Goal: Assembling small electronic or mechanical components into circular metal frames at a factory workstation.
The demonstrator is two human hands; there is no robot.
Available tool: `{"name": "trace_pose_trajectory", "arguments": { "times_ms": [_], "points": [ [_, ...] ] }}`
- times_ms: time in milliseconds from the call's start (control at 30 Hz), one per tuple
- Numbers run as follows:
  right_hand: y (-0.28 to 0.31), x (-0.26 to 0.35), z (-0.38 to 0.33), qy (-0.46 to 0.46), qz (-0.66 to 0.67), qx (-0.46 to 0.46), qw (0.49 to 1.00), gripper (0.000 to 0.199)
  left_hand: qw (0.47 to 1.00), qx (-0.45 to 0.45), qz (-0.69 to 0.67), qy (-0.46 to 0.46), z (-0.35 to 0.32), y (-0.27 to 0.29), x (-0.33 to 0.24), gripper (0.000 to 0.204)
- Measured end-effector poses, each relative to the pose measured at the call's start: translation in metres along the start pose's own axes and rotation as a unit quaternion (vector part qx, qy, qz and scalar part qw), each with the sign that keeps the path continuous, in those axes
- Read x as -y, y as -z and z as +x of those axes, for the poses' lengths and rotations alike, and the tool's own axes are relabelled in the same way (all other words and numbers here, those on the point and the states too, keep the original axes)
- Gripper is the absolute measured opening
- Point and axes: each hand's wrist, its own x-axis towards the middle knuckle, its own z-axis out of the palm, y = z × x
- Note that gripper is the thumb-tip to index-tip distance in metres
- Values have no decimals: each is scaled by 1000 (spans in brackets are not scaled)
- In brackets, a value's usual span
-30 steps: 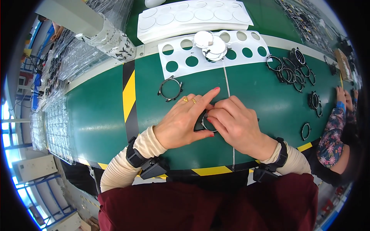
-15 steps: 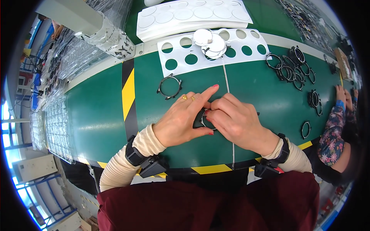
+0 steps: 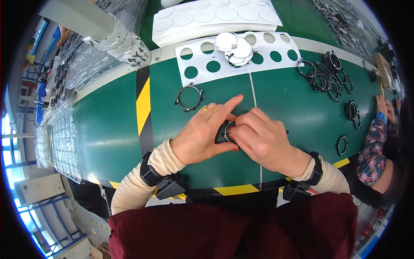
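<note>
Lap: a dark red apron (image 3: 233, 233) fills the bottom of the view, nearest the camera.
Forearms: cream knitted sleeves, each with a black wrist strap, come up from the lower edge onto the green belt surface (image 3: 108, 129).
Belt edge: yellow and black hazard tape (image 3: 235, 189) runs along the near rim, and a second striped band crosses the belt to the left of the hands.
Left hand (image 3: 205, 134): fingers curled around the left side of a small black round ring-shaped part (image 3: 224, 131), thumb beneath it, forefinger stretched out straight over the top; red nails, two gold rings on the fingers.
Right hand (image 3: 263, 140): closed on the right side of the same black part, fingertips pressed to its face and meeting the left hand.
Held part: pinched between both hands, low over the belt at the middle of the view; mostly covered, so its shape cannot be told further.
Just beyond the hands: one loose black ring frame with small lugs (image 3: 189, 97) lies flat on the belt, up and left of the left forefinger.
Further: a white punched sheet with round holes (image 3: 202, 67) lies across the belt, with a small heap of white round discs (image 3: 235, 45) on it.
Furthest: a stack of white sheets with uncut discs (image 3: 215, 17).
Right side: a cluster of black ring frames (image 3: 325, 75) lies well apart from the hands; a second person's flowered sleeve (image 3: 373, 142) rests at the belt's right rim.
</note>
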Motion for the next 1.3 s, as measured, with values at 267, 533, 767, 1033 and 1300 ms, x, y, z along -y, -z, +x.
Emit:
{"name": "trace_pose_trajectory", "arguments": {
  "times_ms": [267,533,767,1033,1300],
  "points": [
    [2,-6,1,14,2,13,1000,18,1000,0,-2,4,-1,-1,4,103],
    [-3,-5,0,1,22,-5,1000,17,1000,-10,3,-3,-5,-2,7,102],
    [-9,-5,1,-11,9,-18,1000,18,1000,-9,24,4,-4,-4,7,101],
    [-12,-5,-1,-18,22,-11,1000,19,1000,-16,26,-2,-5,-7,12,100],
    [-14,-2,0,10,13,5,1000,20,999,-8,39,-4,-9,-4,11,97]
  ]
}}
